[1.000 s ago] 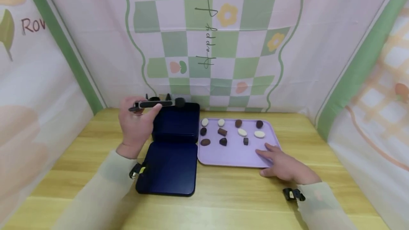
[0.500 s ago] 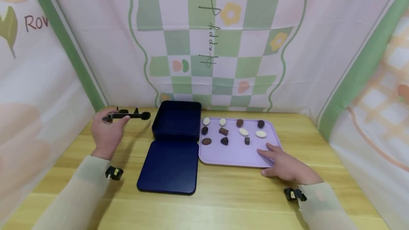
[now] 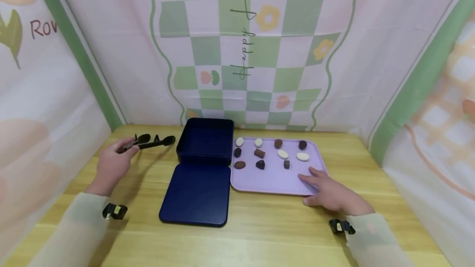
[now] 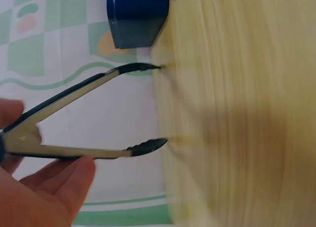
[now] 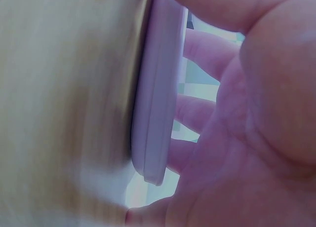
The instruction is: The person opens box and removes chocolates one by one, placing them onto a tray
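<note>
My left hand (image 3: 116, 164) holds a pair of black-tipped tongs (image 3: 154, 142) left of the navy tin. In the left wrist view the two tong arms (image 4: 89, 152) stand spread with nothing between their tips, which are close to the tabletop. My right hand (image 3: 332, 190) rests with spread fingers on the front right corner of the lilac tray (image 3: 271, 182); the right wrist view shows its fingers over the tray's edge (image 5: 157, 98). Several chocolates sit in rows on the tray, among them a brown bar-shaped one (image 3: 259, 153), a white oval (image 3: 302, 157) and a small dark cube (image 3: 286, 164).
A navy tin box (image 3: 205, 139) stands uncovered at the back, touching or nearly touching the tray's left side. Its flat navy lid (image 3: 196, 195) lies in front of it. A patterned cloth (image 3: 267, 61) hangs behind the wooden table (image 3: 267, 234).
From above the tin, my left hand has moved left and then lower with the tongs, turning them so both arms show. The right hand stays on the tray; the chocolates keep their places.
</note>
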### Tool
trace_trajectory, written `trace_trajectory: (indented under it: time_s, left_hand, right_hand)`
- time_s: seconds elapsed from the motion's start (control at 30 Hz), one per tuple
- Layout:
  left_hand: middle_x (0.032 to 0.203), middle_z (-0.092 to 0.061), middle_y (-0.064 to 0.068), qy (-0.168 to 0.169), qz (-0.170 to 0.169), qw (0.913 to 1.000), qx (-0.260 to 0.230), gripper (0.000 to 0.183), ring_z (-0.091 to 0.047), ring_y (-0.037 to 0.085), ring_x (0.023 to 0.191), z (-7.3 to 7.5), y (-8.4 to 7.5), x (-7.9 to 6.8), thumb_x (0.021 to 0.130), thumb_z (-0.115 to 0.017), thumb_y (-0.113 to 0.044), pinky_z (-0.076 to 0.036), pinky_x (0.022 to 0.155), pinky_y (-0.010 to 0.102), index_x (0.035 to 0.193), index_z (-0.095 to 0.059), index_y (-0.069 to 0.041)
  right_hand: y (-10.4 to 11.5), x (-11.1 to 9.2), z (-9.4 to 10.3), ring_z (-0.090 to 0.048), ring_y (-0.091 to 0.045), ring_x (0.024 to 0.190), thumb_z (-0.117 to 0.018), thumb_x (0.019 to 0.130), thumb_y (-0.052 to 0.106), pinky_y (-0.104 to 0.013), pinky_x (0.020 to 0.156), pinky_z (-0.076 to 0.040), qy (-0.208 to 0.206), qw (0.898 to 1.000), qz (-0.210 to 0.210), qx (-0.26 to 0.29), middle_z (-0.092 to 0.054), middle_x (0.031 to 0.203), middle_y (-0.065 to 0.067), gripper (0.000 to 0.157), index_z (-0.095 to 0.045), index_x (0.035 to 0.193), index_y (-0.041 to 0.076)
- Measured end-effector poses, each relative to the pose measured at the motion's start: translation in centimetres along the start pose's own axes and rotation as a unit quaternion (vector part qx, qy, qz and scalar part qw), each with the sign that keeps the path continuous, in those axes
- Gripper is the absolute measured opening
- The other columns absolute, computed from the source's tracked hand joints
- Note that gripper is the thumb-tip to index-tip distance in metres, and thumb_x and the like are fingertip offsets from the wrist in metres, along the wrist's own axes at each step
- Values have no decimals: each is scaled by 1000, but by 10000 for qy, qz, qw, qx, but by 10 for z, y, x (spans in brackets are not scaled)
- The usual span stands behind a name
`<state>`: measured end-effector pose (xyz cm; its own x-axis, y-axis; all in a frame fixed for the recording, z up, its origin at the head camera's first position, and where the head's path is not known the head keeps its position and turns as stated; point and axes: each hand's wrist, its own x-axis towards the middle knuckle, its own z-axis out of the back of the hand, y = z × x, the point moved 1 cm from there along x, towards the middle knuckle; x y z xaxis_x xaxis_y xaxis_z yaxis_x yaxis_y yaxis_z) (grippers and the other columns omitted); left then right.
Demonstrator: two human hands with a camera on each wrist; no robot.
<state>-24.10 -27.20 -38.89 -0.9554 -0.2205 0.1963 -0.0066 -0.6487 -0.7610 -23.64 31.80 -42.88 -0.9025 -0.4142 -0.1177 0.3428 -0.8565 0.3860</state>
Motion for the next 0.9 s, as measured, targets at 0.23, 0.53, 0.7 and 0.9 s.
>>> trace_trajectory:
  time_s: [0.23,0.53,0.7,0.9]
  left_hand:
    - [110,-66,29,383,-1246,9801,1499,36,-59,33,74,7,0,-4,102,-58,-22,-47,64,43,127,-64,3]
    - [126,-56,35,878,-1707,9516,2402,36,-53,55,113,2,-4,-9,99,-57,-12,-41,92,67,128,-61,8]
    - [112,-65,31,1138,-1799,9416,2609,28,-65,40,86,-1,2,-11,94,-64,-8,-53,72,54,116,-68,8]
    - [106,-67,27,1543,-1671,9330,2789,31,-66,42,85,-7,11,-14,87,-69,-1,-53,74,57,117,-68,5]
  right_hand:
    - [0,1,0,-16,-62,136,-80,80,43,-70,105,-19,-14,10000,-33,48,-21,152,-38,80,-51,145,4]
    - [-1,1,-1,-15,-62,136,-80,80,44,-71,105,-19,2,10000,-72,26,-21,153,-37,81,-51,145,5]
    - [1,-1,0,-16,-62,135,-81,80,42,-71,105,-19,34,9999,-82,66,-21,152,-38,81,-51,145,5]
    - [1,0,1,-17,-61,135,-81,80,42,-71,105,-20,15,10000,-38,16,-21,152,-38,80,-51,144,4]
